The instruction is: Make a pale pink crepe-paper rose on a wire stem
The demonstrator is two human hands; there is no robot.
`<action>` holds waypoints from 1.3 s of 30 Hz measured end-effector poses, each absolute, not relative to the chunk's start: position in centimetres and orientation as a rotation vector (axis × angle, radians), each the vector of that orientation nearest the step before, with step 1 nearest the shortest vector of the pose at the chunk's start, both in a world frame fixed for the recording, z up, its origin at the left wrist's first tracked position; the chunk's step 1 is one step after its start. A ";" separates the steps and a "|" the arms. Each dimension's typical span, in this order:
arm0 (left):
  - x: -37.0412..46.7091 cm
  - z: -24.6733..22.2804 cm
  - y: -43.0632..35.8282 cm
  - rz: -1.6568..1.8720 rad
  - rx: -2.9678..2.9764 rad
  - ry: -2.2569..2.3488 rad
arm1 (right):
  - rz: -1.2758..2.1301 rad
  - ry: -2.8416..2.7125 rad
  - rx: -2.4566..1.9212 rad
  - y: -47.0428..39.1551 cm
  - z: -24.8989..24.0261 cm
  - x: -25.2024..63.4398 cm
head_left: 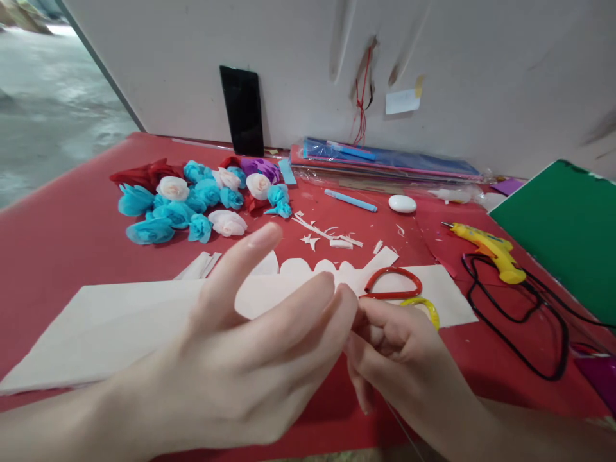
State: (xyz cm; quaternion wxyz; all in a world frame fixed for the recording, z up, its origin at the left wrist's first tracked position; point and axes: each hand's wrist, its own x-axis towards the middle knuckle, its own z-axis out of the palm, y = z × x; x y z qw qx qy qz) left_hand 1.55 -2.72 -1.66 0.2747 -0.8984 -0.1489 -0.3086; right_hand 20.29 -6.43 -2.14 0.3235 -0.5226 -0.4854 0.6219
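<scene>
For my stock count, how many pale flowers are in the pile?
4 visible: left pale flower, rear-middle pale flower, right pale flower and front pale flower. Others may be hidden.

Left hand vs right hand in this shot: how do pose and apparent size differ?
Pose: the left hand has its thumb raised away from its fingers; the right hand has its fingers curled in.
Apparent size: the left hand looks larger in frame than the right hand.
Background: the left hand overlaps the white paper strip; the right hand sits by the red loop handle.
Shared: both are bare.
</scene>
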 end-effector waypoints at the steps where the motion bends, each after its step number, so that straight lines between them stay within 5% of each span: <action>1: 1.5 -1.7 -2.8 -0.798 -2.422 -0.414 | 1.634 -1.280 -1.367 -6.5 -2.2 20.3; 19: 1.4 -0.9 -2.4 -0.996 -2.387 -0.286 | 1.601 -1.331 -1.336 -6.9 -1.7 20.5; 39: 1.5 -1.6 -2.6 -0.705 -2.529 -0.434 | 1.672 -1.404 -1.303 -7.1 -1.1 20.3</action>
